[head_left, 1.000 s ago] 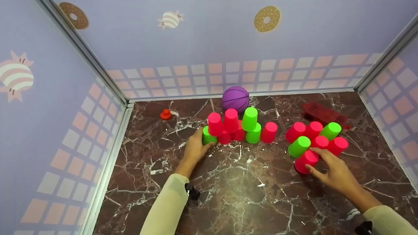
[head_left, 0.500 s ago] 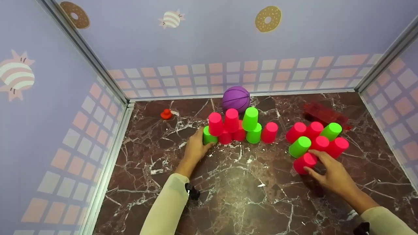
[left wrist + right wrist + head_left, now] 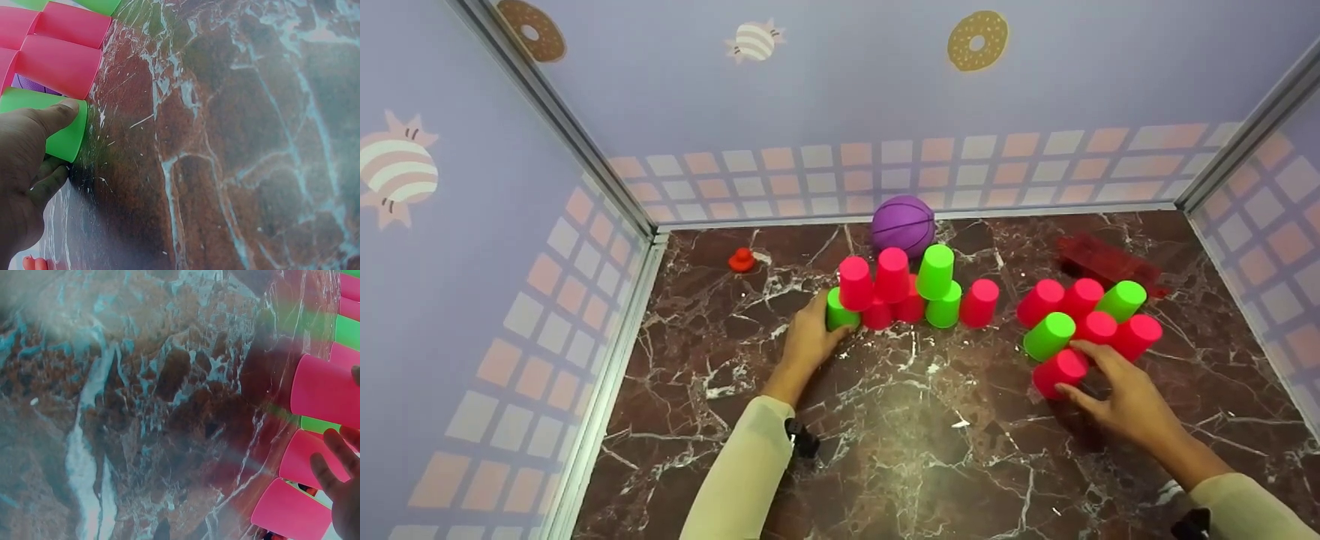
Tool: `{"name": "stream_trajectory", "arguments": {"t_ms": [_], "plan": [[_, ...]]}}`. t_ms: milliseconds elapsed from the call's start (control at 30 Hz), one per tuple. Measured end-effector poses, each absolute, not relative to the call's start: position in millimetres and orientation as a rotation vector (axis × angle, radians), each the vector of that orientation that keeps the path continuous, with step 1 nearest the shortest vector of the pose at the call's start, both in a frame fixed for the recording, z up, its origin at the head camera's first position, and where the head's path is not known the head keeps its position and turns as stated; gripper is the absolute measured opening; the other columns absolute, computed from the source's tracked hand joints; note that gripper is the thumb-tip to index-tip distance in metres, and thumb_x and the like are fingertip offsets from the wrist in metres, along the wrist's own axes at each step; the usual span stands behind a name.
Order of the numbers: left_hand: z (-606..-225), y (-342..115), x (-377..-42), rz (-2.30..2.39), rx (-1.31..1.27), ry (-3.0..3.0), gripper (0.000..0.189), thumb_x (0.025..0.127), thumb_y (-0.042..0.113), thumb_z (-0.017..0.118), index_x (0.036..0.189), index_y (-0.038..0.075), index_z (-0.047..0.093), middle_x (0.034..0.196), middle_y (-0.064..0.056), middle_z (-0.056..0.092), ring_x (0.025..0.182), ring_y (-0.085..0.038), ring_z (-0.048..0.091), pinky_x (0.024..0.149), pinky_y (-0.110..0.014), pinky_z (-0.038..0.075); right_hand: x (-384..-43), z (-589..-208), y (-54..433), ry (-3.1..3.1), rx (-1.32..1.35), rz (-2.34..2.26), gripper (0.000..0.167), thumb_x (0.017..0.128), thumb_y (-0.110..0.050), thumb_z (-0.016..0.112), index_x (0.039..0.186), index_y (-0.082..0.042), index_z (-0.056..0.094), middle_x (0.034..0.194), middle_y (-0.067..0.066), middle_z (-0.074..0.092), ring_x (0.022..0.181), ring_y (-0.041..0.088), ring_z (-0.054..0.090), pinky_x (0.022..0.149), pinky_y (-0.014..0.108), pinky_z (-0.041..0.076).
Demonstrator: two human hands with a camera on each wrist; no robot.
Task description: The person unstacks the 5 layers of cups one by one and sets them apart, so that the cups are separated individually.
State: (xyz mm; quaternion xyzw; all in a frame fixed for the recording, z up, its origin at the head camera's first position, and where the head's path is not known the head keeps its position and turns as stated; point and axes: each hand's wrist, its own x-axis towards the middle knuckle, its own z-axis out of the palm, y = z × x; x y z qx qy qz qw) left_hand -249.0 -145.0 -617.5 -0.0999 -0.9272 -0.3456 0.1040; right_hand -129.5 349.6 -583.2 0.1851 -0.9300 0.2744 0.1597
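Observation:
In the head view a row of upside-down cups bears a second tier: a red cup (image 3: 856, 285), another red cup and a green cup (image 3: 936, 271). My left hand (image 3: 806, 337) grips the green cup (image 3: 844, 310) at the row's left end, thumb in front; the left wrist view shows that thumb on the green cup (image 3: 66, 135). My right hand (image 3: 1132, 397) holds a red cup (image 3: 1059, 375) between thumb and fingers, at the near side of a second cup group. The right wrist view shows this red cup (image 3: 323, 391) at its right edge.
Behind the held red cup stand several loose cups, among them a green cup (image 3: 1049, 337) and a red cup (image 3: 1138, 337). A purple ball (image 3: 903, 225) rests behind the tiers. A red rubber duck (image 3: 742, 261) lies left, a translucent red object (image 3: 1110, 264) back right. Patterned walls (image 3: 840, 90) enclose the floor.
The right hand has shifted slightly left with the red cup over the last second, then stayed nearly still. The left hand keeps its place on the green cup.

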Motion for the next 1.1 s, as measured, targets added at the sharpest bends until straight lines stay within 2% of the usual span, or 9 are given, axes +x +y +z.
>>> {"name": "stream_trajectory", "arguments": {"t_ms": [167,333,500,667,900,1033,1100], "plan": [[-609,-143,-246,-1.022,-0.277,-2.763,0.065,0.089,0.02,0.092,0.142,0.002,0.06,0.126,-0.023,0.076,0.11,-0.044,0.076,0.096,-0.062,0.06,-134,-575,350,-2.618,0.576,0.776,0.079,0.072,-0.01,0.103,0.142,-0.001,0.066,0.127,0.013,0.076,0.111,0.035,0.074,0.105,-0.003,0.03],[-606,-142,-246,-1.013,-0.262,-2.792,0.064,0.09,0.021,0.092,0.143,0.005,0.059,0.127,-0.021,0.076,0.111,-0.041,0.076,0.097,-0.059,0.06,-144,-559,349,-2.571,0.614,0.74,0.077,0.071,-0.009,0.102,0.14,0.0,0.068,0.116,0.014,0.076,0.101,0.03,0.073,0.098,0.001,0.038],[-607,-142,-246,-0.993,-0.259,-2.799,0.063,0.09,0.022,0.092,0.141,0.006,0.06,0.127,-0.02,0.075,0.111,-0.039,0.075,0.097,-0.058,0.06,-160,-540,341,-2.54,0.65,0.744,0.069,0.077,-0.009,0.098,0.139,0.0,0.069,0.119,0.015,0.075,0.097,0.029,0.071,0.09,0.007,0.045],[-608,-142,-247,-0.989,-0.26,-2.789,0.062,0.089,0.022,0.093,0.14,0.005,0.06,0.125,-0.02,0.076,0.109,-0.04,0.076,0.096,-0.059,0.06,-181,-522,327,-2.524,0.687,0.737,0.068,0.08,-0.01,0.097,0.14,0.001,0.068,0.121,0.016,0.075,0.093,0.03,0.07,0.083,0.01,0.045],[-607,-141,-247,-0.963,-0.206,-2.832,0.063,0.09,0.025,0.093,0.14,0.007,0.059,0.127,-0.018,0.076,0.11,-0.04,0.076,0.095,-0.058,0.061,-212,-506,298,-2.584,0.701,0.732,0.066,0.089,-0.017,0.093,0.146,0.002,0.065,0.13,0.02,0.072,0.105,0.038,0.075,0.086,0.051,0.06],[-607,-140,-247,-0.949,-0.181,-2.854,0.063,0.09,0.025,0.093,0.141,0.007,0.06,0.128,-0.018,0.076,0.111,-0.04,0.076,0.096,-0.058,0.06,-227,-501,277,-2.664,0.68,0.75,0.068,0.094,-0.022,0.089,0.152,0.0,0.061,0.137,0.023,0.069,0.109,0.044,0.075,0.092,0.062,0.062],[-609,-141,-249,-0.961,-0.179,-2.849,0.064,0.09,0.026,0.093,0.142,0.006,0.06,0.128,-0.018,0.076,0.112,-0.04,0.076,0.097,-0.058,0.06,-234,-500,266,-2.698,0.676,0.763,0.07,0.096,-0.026,0.088,0.155,-0.002,0.059,0.14,0.023,0.068,0.111,0.046,0.074,0.093,0.063,0.061]]}}
